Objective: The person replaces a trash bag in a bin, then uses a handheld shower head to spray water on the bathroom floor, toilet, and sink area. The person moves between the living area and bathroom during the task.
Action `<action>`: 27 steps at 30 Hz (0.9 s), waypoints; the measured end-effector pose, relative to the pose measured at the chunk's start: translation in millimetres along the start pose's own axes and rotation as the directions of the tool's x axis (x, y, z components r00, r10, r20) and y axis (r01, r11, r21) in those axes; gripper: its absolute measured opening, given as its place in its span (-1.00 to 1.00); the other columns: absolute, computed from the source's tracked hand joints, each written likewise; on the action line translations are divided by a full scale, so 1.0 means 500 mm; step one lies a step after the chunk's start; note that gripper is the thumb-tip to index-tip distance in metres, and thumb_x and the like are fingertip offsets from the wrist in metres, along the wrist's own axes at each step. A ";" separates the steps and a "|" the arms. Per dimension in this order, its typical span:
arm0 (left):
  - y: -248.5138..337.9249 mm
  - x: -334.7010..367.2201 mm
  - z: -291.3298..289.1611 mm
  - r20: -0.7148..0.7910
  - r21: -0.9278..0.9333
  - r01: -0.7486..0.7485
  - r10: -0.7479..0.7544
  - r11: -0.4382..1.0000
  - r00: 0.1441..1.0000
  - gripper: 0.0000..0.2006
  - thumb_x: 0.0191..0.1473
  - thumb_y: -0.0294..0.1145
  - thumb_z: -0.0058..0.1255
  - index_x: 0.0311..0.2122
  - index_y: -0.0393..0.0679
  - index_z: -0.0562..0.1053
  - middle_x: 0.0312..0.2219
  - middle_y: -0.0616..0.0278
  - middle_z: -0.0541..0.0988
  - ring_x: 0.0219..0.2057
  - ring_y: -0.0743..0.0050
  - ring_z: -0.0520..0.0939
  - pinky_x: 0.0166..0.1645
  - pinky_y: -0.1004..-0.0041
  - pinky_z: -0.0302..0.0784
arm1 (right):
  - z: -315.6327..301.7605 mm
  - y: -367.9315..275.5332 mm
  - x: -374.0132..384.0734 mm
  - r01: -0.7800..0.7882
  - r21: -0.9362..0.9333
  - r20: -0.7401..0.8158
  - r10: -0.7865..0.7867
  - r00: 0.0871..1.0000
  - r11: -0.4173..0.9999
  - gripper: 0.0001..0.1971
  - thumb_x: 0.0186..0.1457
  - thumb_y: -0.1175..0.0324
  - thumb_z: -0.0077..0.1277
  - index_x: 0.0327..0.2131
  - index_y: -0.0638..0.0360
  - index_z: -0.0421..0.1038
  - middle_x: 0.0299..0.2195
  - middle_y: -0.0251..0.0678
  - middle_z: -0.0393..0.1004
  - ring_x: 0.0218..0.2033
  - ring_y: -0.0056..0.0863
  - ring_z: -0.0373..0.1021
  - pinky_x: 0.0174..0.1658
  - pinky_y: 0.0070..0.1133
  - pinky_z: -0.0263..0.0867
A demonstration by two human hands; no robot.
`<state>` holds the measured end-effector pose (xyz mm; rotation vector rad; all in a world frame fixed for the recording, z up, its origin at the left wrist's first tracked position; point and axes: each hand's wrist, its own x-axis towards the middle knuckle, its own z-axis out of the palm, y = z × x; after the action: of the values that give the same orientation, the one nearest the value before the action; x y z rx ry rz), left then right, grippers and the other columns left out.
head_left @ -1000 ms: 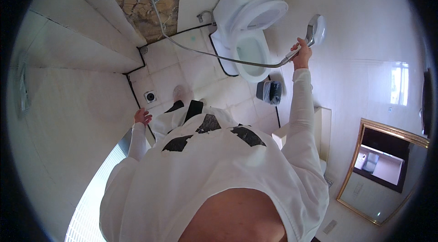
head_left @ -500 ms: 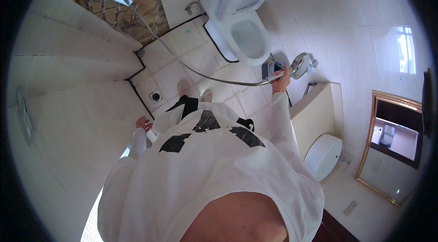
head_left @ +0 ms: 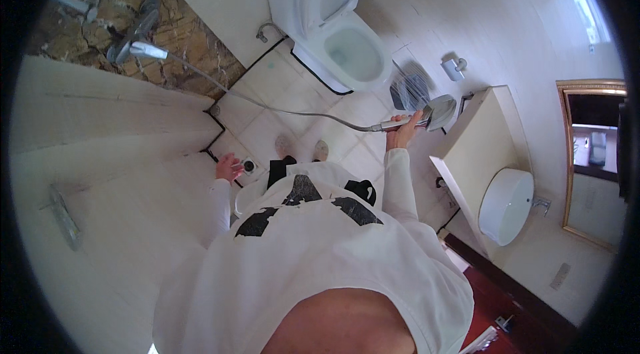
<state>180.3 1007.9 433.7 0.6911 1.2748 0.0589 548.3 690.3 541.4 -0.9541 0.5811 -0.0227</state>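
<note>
Head: showerhead (head_left: 439, 114) (near counter (head_left: 483, 137) edge).

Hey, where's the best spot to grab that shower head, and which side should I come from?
Probably its slim handle, from the near side, where the right hand grips it. The handle is narrow enough to wrap fingers around, while the shower head flares broad at the right end and the hose trails off the left.
</note>
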 end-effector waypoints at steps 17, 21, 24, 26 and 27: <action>-0.023 -0.046 -0.084 -0.062 0.644 0.052 -0.017 0.763 0.998 -0.67 -0.10 -0.15 -0.14 -0.22 -0.08 0.28 -0.43 0.24 0.44 -0.46 0.42 0.45 -0.49 0.42 0.31 | -0.012 0.056 -0.012 -0.091 0.087 0.090 0.084 0.992 0.992 -0.66 -0.09 0.08 -0.07 -0.49 0.12 0.10 -0.74 -0.38 0.16 -0.78 -0.56 0.16 -0.71 -0.61 0.15; -0.050 -0.021 -0.134 -0.173 0.485 0.147 -0.071 0.862 0.982 -0.66 -0.11 -0.14 -0.13 -0.21 -0.07 0.28 -0.42 0.24 0.45 -0.45 0.43 0.44 -0.48 0.46 0.31 | -0.028 0.070 -0.010 -0.011 0.031 0.055 0.009 0.998 0.999 -0.68 -0.08 0.14 -0.06 -0.43 0.18 0.12 -0.76 -0.38 0.16 -0.79 -0.56 0.18 -0.72 -0.62 0.15; -0.076 0.007 -0.165 -0.190 0.449 0.145 -0.065 0.882 0.980 -0.65 -0.11 -0.14 -0.12 -0.20 -0.06 0.29 -0.40 0.24 0.45 -0.44 0.44 0.44 -0.47 0.49 0.30 | -0.050 0.076 -0.004 0.028 -0.040 0.000 -0.028 1.000 0.999 -0.67 -0.08 0.17 -0.06 -0.35 0.19 0.15 -0.74 -0.38 0.17 -0.77 -0.57 0.20 -0.71 -0.64 0.16; -0.095 0.033 -0.174 -0.159 0.439 0.096 -0.028 0.894 0.987 -0.64 -0.11 -0.14 -0.11 -0.19 -0.06 0.29 -0.40 0.24 0.45 -0.44 0.44 0.44 -0.47 0.50 0.30 | -0.077 0.079 0.007 0.022 -0.071 -0.048 -0.026 0.999 0.997 -0.66 -0.09 0.16 -0.05 -0.32 0.16 0.16 -0.71 -0.39 0.19 -0.74 -0.57 0.21 -0.69 -0.66 0.16; -0.111 0.048 -0.181 -0.121 0.410 0.040 0.012 0.911 0.993 -0.63 -0.11 -0.16 -0.11 -0.19 -0.14 0.28 -0.39 0.15 0.44 -0.40 0.38 0.45 -0.40 0.47 0.35 | -0.095 0.091 0.016 0.010 -0.086 -0.066 -0.015 0.998 0.996 -0.66 -0.10 0.16 -0.04 -0.31 0.14 0.17 -0.68 -0.39 0.20 -0.72 -0.58 0.22 -0.68 -0.67 0.16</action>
<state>89.2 1013.2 374.4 1.0546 1.4257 -0.1897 522.1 678.7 481.8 -1.0433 0.6420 -0.0413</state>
